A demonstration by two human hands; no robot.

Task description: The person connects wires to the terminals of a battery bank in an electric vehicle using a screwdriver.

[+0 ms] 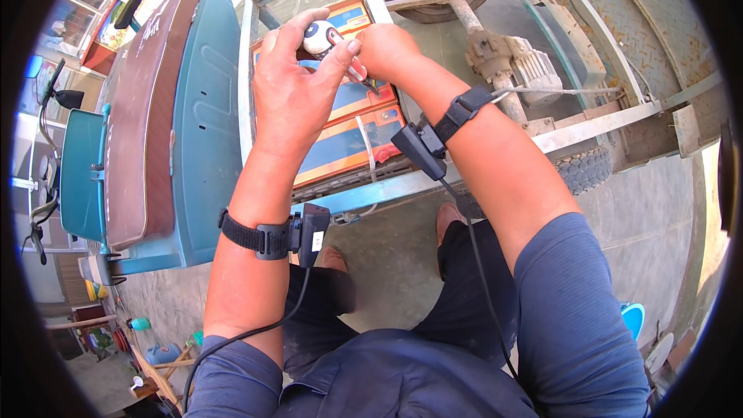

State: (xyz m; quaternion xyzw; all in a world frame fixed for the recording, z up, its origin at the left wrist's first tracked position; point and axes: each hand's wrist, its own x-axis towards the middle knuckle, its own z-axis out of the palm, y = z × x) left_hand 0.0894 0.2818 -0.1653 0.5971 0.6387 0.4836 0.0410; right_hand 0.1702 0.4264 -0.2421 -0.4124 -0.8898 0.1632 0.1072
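Dark trousers (402, 356) nearest. Left hand (298, 85) pinches white-handled tool (319, 37); right hand (387, 50) clenched on it, above orange batteries (348, 135). Teal seat panel (205, 108) crowds left; open frame (542, 0) right.

Small red-handled pliers (357, 71) held tilted, tips down, above orange batteries (350, 133).

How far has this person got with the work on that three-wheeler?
Already done: the seat is flipped up, exposing the orange batteries. In hand: the left hand and right hand grip a red-handled tool and a small white part above them. What remains cannot be told.
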